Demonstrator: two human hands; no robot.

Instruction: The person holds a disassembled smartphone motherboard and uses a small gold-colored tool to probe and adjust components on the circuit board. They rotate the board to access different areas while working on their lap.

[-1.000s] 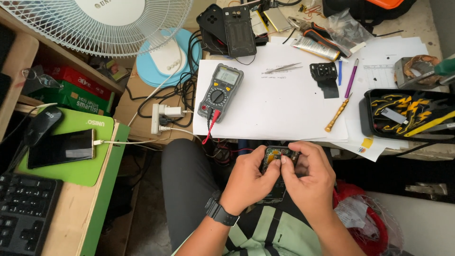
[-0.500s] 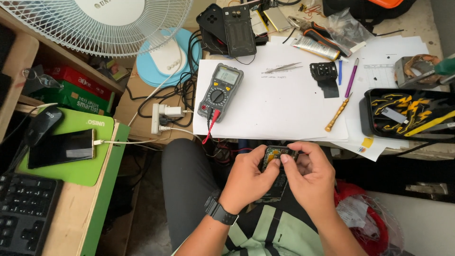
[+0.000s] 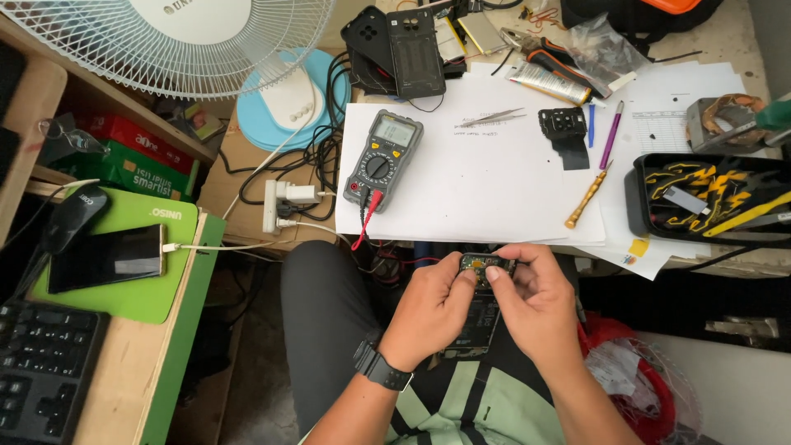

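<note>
Both my hands hold an opened phone (image 3: 478, 309) with its circuit board showing, just below the table's front edge and above my lap. My left hand (image 3: 432, 309), with a black watch on its wrist, grips the phone's left side. My right hand (image 3: 535, 305) grips the right side, its fingertips pressing on the top part of the board. A grey multimeter (image 3: 383, 161) with a red probe lead lies on the white paper sheet (image 3: 478, 181) just beyond my hands.
On the paper lie tweezers (image 3: 493, 119), a black phone part (image 3: 564, 132), a purple pen (image 3: 610, 136) and a brass-handled screwdriver (image 3: 587, 196). A black tray (image 3: 709, 198) with yellow tools sits at right. A white fan (image 3: 206, 41), power strip (image 3: 288, 206), charging phone (image 3: 107, 257) on a green pad and keyboard (image 3: 41, 383) are left.
My hands and the phone stay in nearly the same place; my right fingers shift slightly on the top of the board.
</note>
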